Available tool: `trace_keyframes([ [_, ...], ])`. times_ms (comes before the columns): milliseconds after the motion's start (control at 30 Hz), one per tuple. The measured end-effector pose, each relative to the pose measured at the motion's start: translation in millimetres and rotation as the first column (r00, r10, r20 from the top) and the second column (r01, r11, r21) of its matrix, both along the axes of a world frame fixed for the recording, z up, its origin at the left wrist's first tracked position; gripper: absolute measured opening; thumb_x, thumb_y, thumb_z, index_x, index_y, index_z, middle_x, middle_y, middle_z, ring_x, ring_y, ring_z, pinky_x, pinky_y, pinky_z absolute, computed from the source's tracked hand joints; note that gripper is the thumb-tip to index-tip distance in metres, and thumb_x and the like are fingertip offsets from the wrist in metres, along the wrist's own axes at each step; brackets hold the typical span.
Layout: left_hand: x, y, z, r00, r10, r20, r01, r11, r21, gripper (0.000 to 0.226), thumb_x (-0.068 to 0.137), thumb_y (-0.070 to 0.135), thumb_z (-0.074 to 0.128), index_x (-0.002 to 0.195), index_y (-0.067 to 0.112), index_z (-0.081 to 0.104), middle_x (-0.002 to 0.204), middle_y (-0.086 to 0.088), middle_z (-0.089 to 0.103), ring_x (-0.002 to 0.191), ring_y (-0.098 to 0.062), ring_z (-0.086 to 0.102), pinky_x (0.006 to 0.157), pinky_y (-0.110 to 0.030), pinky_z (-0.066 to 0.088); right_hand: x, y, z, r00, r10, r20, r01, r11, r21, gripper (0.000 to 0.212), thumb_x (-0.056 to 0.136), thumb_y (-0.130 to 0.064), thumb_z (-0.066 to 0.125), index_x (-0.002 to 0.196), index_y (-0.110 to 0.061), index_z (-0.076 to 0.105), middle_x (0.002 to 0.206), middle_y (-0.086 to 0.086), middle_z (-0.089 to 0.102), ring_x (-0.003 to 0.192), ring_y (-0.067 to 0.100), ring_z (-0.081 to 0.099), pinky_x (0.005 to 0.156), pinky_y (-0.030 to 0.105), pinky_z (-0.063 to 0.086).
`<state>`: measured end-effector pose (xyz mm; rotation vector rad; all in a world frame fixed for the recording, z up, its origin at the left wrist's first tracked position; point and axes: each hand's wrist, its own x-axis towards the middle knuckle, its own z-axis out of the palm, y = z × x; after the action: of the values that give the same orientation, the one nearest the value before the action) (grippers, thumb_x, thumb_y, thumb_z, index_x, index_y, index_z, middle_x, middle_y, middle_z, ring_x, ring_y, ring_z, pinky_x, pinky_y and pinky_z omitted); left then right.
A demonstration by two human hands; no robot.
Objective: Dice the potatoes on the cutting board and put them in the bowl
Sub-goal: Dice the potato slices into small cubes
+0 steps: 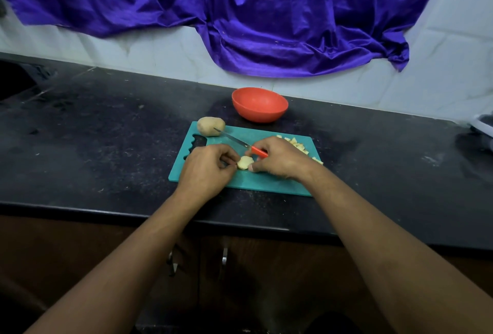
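A teal cutting board [269, 183] lies on the black counter. In its middle sits a pale potato slice [245, 162], pinched between my left hand [206, 169] on its left and the thumb of my right hand [280, 159] on its right. My right hand also holds a red-handled knife [240, 142], whose blade points up and left toward a whole potato [210, 126] at the board's far left corner. Diced potato pieces [298, 144] lie behind my right hand. An orange bowl [259, 105] stands beyond the board; its inside is hidden.
The black counter [93, 141] reaches left to a dark sink corner [16, 77]. A purple cloth [240, 13] hangs on the tiled wall behind. A white object [482, 125] sits at the right edge. Cabinet handles [224, 256] show below the counter edge.
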<state>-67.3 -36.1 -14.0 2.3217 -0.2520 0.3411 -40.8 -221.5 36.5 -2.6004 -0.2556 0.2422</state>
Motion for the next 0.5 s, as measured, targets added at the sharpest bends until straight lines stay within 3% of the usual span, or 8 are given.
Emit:
trace_keyframes([
  [133, -0.5, 0.1, 0.2, 1.000, -0.016, 0.002, 0.016, 1.000, -0.002, 0.014, 0.084, 0.018, 0.076, 0.087, 0.031, 0.071, 0.077, 0.017, 0.069, 0.071, 0.002, 0.064, 0.072, -0.025, 0.056, 10.6, 0.9, 4.0, 0.997, 0.075, -0.032, -0.076, 0.997, -0.030, 0.031, 0.087, -0.023, 0.082, 0.116, -0.031, 0.074, 0.091, -0.008, 0.066, 0.085, 0.012, 0.062, 0.075, 0.031, 0.049],
  [333, -1.2, 0.5, 1.3, 0.999, -0.007, 0.049, 0.004, 0.999, 0.052, 0.016, 0.081, 0.029, 0.081, 0.091, 0.034, 0.070, 0.090, 0.011, 0.061, 0.071, -0.004, 0.060, 0.070, -0.032, 0.051, 21.1, 2.3, 5.9, 0.992, 0.113, -0.050, -0.115, 0.992, -0.046, 0.029, 0.083, -0.017, 0.082, 0.109, -0.027, 0.076, 0.099, 0.000, 0.074, 0.095, 0.022, 0.069, 0.090, 0.045, 0.056],
  [433, -2.1, 1.1, 2.4, 0.999, -0.028, 0.022, 0.026, 0.997, 0.074, 0.015, 0.083, 0.028, 0.078, 0.094, 0.035, 0.070, 0.076, 0.009, 0.061, 0.066, -0.005, 0.058, 0.062, -0.029, 0.043, 22.2, -3.9, 3.2, 0.994, 0.100, -0.054, -0.099, 0.995, 0.018, 0.023, 0.081, -0.011, 0.082, 0.095, -0.028, 0.074, 0.097, 0.001, 0.076, 0.094, 0.021, 0.071, 0.095, 0.046, 0.056],
  [500, -1.7, 2.7, 3.0, 0.999, -0.051, 0.007, 0.050, 0.996, 0.078, 0.017, 0.084, 0.027, 0.076, 0.098, 0.035, 0.071, 0.068, 0.005, 0.064, 0.062, -0.009, 0.060, 0.059, -0.030, 0.044, 21.8, -8.0, 1.9, 0.996, 0.074, -0.052, -0.070, 0.995, 0.066, 0.026, 0.082, -0.012, 0.083, 0.100, -0.026, 0.073, 0.094, -0.001, 0.075, 0.089, 0.016, 0.069, 0.096, 0.046, 0.056],
])
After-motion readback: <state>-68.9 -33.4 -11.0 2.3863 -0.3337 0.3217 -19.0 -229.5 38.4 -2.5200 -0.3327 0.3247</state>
